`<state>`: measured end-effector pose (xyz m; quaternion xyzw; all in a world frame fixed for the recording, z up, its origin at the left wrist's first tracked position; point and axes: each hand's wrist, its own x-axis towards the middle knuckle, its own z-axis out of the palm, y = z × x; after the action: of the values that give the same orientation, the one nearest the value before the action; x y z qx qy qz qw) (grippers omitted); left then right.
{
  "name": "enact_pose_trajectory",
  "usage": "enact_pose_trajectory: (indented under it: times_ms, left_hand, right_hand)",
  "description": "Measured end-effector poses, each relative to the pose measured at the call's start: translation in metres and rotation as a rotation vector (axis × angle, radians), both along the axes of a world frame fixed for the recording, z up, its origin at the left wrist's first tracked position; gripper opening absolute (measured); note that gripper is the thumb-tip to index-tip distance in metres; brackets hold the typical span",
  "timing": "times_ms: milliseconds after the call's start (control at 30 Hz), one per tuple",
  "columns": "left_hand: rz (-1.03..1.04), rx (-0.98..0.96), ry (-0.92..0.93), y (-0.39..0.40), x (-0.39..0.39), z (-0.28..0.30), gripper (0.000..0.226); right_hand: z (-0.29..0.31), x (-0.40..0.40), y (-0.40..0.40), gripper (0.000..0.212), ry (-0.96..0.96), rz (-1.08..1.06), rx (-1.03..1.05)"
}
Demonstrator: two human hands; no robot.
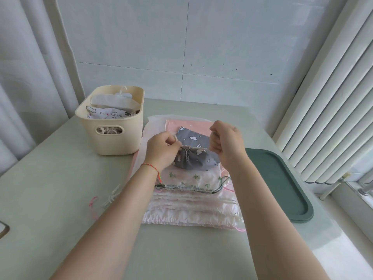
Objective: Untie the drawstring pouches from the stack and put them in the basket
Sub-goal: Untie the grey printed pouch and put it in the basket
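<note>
Grey cotton printed with white clouds — that is the drawstring pouch [193, 156] you have between your hands, lifted just above the stack of pouches [191, 207] in the middle of the table [60, 199]. Your left hand [161, 148] has its fingers curled, pinching the pale cord at the pouch's gathered mouth. Your right hand [226, 142] is closed in a loose fist at the other end of that mouth, its fingertips turned away from you, so you cannot see exactly what they pinch, though the cloth's edge runs right up into them. A red string bracelet [150, 166] sits on your left wrist.

Under the grey pouch the stack shows a white one with small green figures, then pink and white satin layers. The cream basket [113, 142] stands to the left of the stack, near it — already holding a pouch printed with cats and a white hanger. A dark green tray [282, 188] lies to the right of the stack.
</note>
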<state>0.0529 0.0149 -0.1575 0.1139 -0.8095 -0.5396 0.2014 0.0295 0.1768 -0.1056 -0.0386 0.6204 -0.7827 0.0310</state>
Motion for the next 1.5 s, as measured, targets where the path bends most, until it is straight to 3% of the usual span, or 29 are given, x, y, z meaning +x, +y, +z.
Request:
enact_pose_trajectory:
  times_ms: [167,267,367,433,500,567,700,800,900,1033,1267,1433,1500]
  left_hand:
    - [0.068,-0.070,0.008,0.000,0.002,0.001,0.023]
    - [0.061,0.001,-0.007,-0.006,-0.002,-0.001,0.020]
    - [-0.074,0.210,0.020,0.000,0.003,0.008,0.011]
    - [-0.210,0.368,-0.001,0.003,0.011,0.022,0.020]
    - [-0.354,0.602,-0.041,0.000,0.019,0.037,0.047]
    - [-0.371,0.704,-0.050,-0.005,0.020,0.042,0.066]
    - [-0.152,0.341,-0.071,-0.007,0.013,0.032,0.044]
    - [-0.145,0.148,-0.163,-0.003,0.011,0.024,0.029]
    - [-0.229,0.093,-0.200,0.003,0.012,0.018,0.036]
    - [-0.072,-0.031,-0.084,0.004,0.010,0.017,0.025]
    - [-0.169,-0.073,-0.090,0.005,0.007,0.017,0.011]
    - [-0.302,0.367,-0.165,0.009,0.014,0.030,0.033]
    - [-0.307,0.332,-0.160,0.008,0.017,0.033,0.036]
  right_hand:
    - [-0.005,0.006,-0.010,0.013,0.306,0.033,0.780]
    - [-0.009,0.006,-0.009,0.027,0.360,0.167,1.036]
    - [-0.012,0.003,-0.009,0.016,0.391,0.193,1.265]
    - [-0.015,0.001,-0.008,0.007,0.393,0.147,1.289]
    - [-0.016,-0.002,-0.005,0.009,0.404,0.076,1.271]
    - [-0.015,-0.004,-0.001,0.010,0.417,0.015,1.242]
    - [-0.013,-0.005,0.000,0.013,0.445,-0.044,1.228]
    - [-0.013,-0.004,-0.002,0.012,0.452,-0.055,1.226]
    - [-0.012,-0.003,-0.003,0.010,0.462,-0.053,1.232]
    - [-0.011,-0.003,-0.004,0.007,0.461,-0.039,1.220]
    - [-0.012,-0.002,-0.003,0.009,0.466,-0.053,1.238]
    - [-0.013,-0.003,-0.004,0.012,0.482,-0.046,1.268]
    - [-0.012,-0.003,-0.004,0.012,0.486,-0.033,1.279]
